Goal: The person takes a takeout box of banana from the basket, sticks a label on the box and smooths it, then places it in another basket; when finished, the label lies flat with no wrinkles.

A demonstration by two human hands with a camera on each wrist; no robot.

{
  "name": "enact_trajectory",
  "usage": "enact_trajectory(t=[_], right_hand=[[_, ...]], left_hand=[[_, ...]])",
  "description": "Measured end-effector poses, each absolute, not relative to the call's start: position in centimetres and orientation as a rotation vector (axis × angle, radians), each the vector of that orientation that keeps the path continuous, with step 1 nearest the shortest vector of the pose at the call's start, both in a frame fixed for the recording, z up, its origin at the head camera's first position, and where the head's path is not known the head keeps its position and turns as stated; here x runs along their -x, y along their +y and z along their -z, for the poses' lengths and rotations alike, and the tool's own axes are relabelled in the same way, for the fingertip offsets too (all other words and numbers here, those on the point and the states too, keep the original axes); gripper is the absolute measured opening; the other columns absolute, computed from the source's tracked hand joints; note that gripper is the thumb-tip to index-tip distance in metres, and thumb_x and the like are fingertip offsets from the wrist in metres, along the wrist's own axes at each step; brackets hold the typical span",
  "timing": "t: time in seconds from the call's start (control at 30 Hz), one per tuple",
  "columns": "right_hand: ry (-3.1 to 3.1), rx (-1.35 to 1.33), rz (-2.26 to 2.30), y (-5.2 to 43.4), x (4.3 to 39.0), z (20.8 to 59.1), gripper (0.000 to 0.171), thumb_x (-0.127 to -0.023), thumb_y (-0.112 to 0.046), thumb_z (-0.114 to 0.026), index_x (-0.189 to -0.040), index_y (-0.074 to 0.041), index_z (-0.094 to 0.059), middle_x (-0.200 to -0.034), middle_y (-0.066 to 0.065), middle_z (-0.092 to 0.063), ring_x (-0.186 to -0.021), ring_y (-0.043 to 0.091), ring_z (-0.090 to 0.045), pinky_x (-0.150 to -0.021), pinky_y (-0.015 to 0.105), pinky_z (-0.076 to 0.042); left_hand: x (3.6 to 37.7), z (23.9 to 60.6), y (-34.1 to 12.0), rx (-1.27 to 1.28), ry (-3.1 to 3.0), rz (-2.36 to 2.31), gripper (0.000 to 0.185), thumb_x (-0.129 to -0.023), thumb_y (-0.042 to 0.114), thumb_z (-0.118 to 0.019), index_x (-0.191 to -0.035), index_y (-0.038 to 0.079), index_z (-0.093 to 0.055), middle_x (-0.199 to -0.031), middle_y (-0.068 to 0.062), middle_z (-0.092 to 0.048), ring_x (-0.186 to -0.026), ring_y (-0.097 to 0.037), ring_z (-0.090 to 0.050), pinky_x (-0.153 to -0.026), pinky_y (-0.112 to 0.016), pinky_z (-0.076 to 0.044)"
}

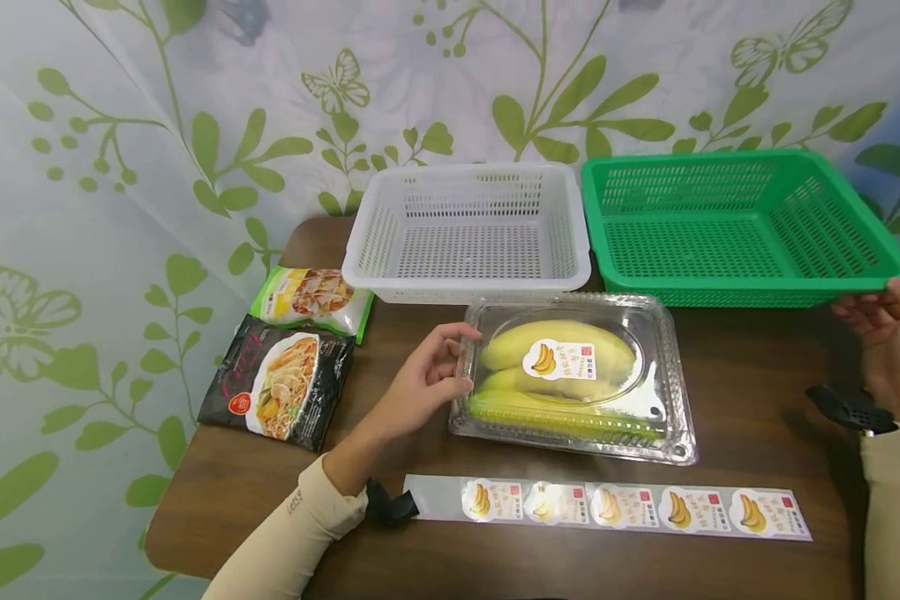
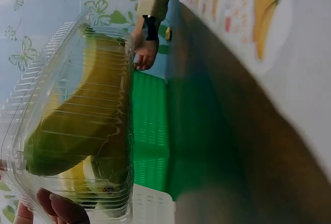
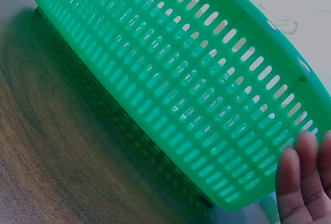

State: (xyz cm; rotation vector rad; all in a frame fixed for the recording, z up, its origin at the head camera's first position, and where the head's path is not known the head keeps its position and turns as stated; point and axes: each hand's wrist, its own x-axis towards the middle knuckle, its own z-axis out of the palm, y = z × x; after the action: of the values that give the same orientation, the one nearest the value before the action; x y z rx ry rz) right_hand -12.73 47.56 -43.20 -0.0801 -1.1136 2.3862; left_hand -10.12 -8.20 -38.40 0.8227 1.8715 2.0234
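Fingers (image 1: 450, 354) of the left hand (image 1: 420, 387) curl against the left edge of the clear clamshell box (image 1: 573, 375), thumb low and fingertips high, pinching its rim. That box, holding bananas (image 1: 555, 367) under a sticker, lies mid-desk just near of the white basket (image 1: 468, 229). Straight, relaxed fingers of the right hand (image 1: 885, 333) sit at the near right corner of the green basket (image 1: 735, 221); whether they touch it I cannot tell. A one-sided grip may tilt the flimsy box and pop its lid. Both forearms reach in from the near edge over the desk (image 1: 750, 408), beside the sticker strip (image 1: 607, 504). Two noodle packets (image 1: 292, 350) lie left.
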Motion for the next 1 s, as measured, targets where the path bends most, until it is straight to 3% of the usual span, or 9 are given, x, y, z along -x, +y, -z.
enact_trajectory(t=[0.23,0.43,0.67,1.0], right_hand=[[-1.161,0.138,-2.392,48.0,12.0,42.6,0.037,-0.094,-0.003,-0.052,-0.127,-0.014,-0.041,-0.071,0.009,-0.036,-0.056,0.019,-0.037,-0.052,0.028,-0.045],[-1.176,0.197,-2.366,47.9,11.7,41.8,0.038,-0.093,-0.003,-0.054,-0.126,-0.015,-0.041,-0.068,0.007,-0.029,-0.052,0.019,-0.021,-0.044,0.029,-0.027],[-1.294,0.344,-2.244,47.0,11.7,41.4,0.042,-0.087,-0.009,-0.066,-0.122,-0.017,-0.044,-0.063,0.006,-0.033,-0.043,0.018,-0.021,-0.036,0.030,-0.020],[-1.301,0.390,-2.196,46.8,11.8,40.8,0.038,-0.088,-0.009,-0.063,-0.120,-0.014,-0.042,-0.054,0.008,-0.033,-0.035,0.018,-0.023,-0.033,0.031,-0.019]], left_hand=[[11.8,36.6,-6.4,-0.872,1.914,-2.018,0.047,-0.084,-0.002,-0.056,-0.129,0.009,-0.045,-0.097,-0.017,-0.046,-0.075,-0.022,-0.052,-0.064,-0.028,-0.045],[13.2,35.1,-5.0,-0.890,1.937,-2.003,0.046,-0.085,0.002,-0.056,-0.128,0.010,-0.046,-0.090,-0.016,-0.043,-0.072,-0.022,-0.049,-0.064,-0.028,-0.043],[14.2,33.4,-4.1,-0.808,1.896,-2.052,0.046,-0.083,0.006,-0.057,-0.127,0.015,-0.047,-0.090,-0.011,-0.042,-0.072,-0.022,-0.048,-0.068,-0.029,-0.041],[16.2,31.9,-1.6,-0.800,1.897,-2.059,0.045,-0.082,0.007,-0.058,-0.125,0.016,-0.050,-0.090,-0.012,-0.046,-0.081,-0.025,-0.048,-0.071,-0.033,-0.041]])
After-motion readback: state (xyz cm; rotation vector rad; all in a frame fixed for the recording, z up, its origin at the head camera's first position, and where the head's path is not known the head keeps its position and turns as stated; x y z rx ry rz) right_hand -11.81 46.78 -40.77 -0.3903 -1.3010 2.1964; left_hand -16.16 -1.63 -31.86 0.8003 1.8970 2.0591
